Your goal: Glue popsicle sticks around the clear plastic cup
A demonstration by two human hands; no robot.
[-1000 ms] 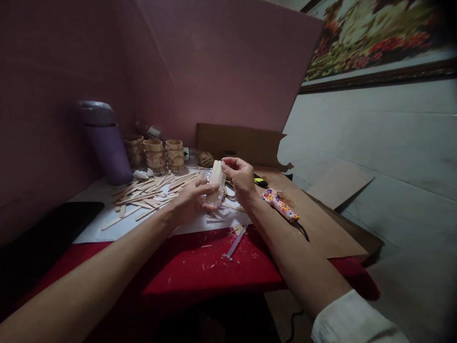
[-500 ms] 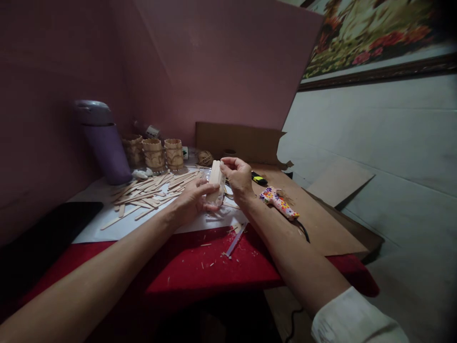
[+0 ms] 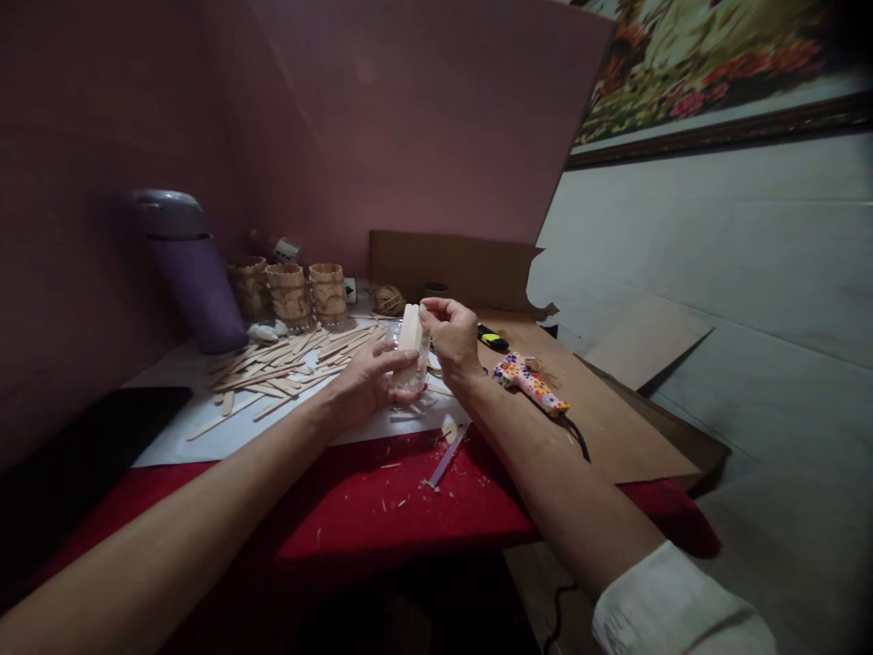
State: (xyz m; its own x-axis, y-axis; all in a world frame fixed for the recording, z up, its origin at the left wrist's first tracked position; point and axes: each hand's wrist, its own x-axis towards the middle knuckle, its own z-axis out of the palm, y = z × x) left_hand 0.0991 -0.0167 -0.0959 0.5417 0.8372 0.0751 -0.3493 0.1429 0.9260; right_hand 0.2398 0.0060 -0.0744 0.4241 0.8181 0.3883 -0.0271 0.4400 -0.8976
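My left hand [image 3: 368, 377] is wrapped round a clear plastic cup [image 3: 418, 373] with pale wooden sticks [image 3: 410, 329] standing upright against its side. The thumb presses across the sticks. At the sticks' top right, my right hand [image 3: 454, 335] pinches with thumb and index finger; what lies between the fingertips is too small to make out. Many loose wooden sticks [image 3: 273, 373] are heaped on white paper [image 3: 170, 437] to the left. A flower-patterned glue gun [image 3: 532, 385] lies right of my right wrist.
Behind the heap stand a purple flask [image 3: 197, 291] and several carved wooden cups [image 3: 289, 296]. A twine ball [image 3: 389, 301] and a yellow-black cutter [image 3: 492, 337] lie farther back. Cardboard [image 3: 614, 437] covers the right side; a translucent strip [image 3: 446, 459] lies on red cloth [image 3: 306, 509].
The view has shifted slightly, so the table things appear a little farther left. Both hands keep nearly the same hold around the cup and sticks.
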